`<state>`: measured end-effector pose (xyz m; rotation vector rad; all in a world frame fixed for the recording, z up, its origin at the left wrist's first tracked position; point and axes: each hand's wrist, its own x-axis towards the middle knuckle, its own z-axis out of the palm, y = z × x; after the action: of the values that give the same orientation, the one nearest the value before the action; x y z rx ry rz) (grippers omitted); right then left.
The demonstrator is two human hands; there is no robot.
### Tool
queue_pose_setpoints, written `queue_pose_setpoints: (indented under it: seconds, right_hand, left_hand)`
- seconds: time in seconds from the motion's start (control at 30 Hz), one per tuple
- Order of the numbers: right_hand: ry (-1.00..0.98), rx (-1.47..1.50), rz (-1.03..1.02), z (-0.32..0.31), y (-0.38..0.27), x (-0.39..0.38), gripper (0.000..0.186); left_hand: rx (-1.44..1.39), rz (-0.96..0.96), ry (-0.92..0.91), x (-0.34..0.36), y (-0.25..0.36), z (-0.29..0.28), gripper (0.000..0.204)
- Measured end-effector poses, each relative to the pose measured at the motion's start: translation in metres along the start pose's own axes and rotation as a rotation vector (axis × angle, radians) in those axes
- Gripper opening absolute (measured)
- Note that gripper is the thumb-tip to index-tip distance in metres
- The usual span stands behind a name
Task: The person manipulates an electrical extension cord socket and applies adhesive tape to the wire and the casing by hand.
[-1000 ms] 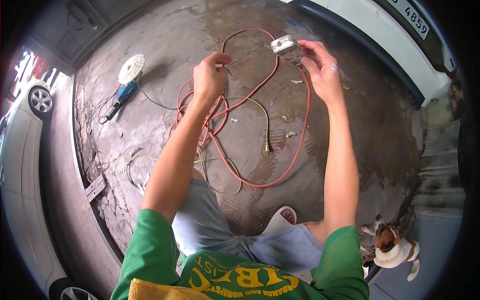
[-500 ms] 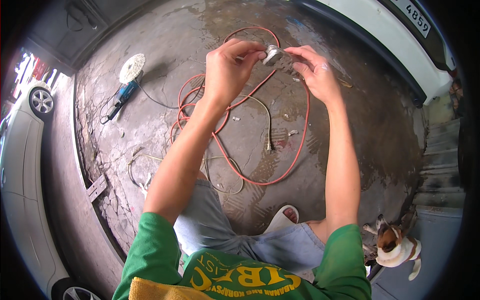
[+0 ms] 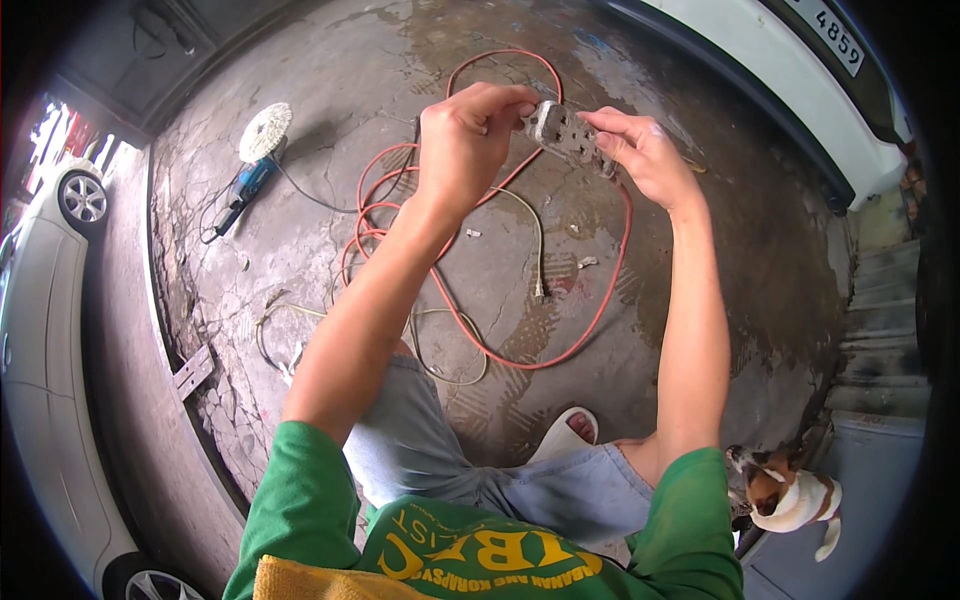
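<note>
Out in front of me, both hands hold a grey metal part with several holes and cutouts in its face. My left hand pinches its left end between thumb and fingers. At the other end, the thumb and fingers of my right hand are closed on its edge. The part is raised above the concrete floor, its flat side partly turned toward me. My fingertips hide both its ends.
An orange hose lies looped below my hands, beside a pale cord. To the left rests a blue power polisher with a white pad. A dog is at right. Cars stand nearby.
The metal part has turned, so its holed face shows now instead of its edge. My right hand has shifted slightly right and down. The dog's head has lowered.
</note>
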<state>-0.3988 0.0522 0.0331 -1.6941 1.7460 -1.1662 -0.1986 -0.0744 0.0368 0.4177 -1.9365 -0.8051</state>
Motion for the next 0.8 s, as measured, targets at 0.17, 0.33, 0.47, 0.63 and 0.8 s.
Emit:
queue_pose_setpoints:
  seconds: [0.17,0.33,0.47,0.63,0.8]
  right_hand:
    - [-0.007,0.072,0.062,0.006,0.002,0.000,0.036]
    - [-0.015,0.199,0.067,-0.002,0.013,-0.007,0.032]
    - [-0.070,0.166,0.033,0.000,0.007,-0.004,0.031]
    - [-0.080,0.217,0.081,-0.001,0.012,-0.008,0.033]
    - [-0.065,0.320,0.128,-0.001,0.013,-0.013,0.034]
  left_hand:
    - [0.074,0.078,0.016,0.001,0.002,0.002,0.013]
    - [0.005,0.087,-0.077,0.000,0.008,0.003,0.013]
    - [0.094,0.108,-0.095,0.000,0.001,-0.003,0.013]
    - [0.095,0.190,-0.081,0.000,0.003,0.005,0.006]
    - [-0.070,0.100,-0.140,0.000,0.002,0.005,0.008]
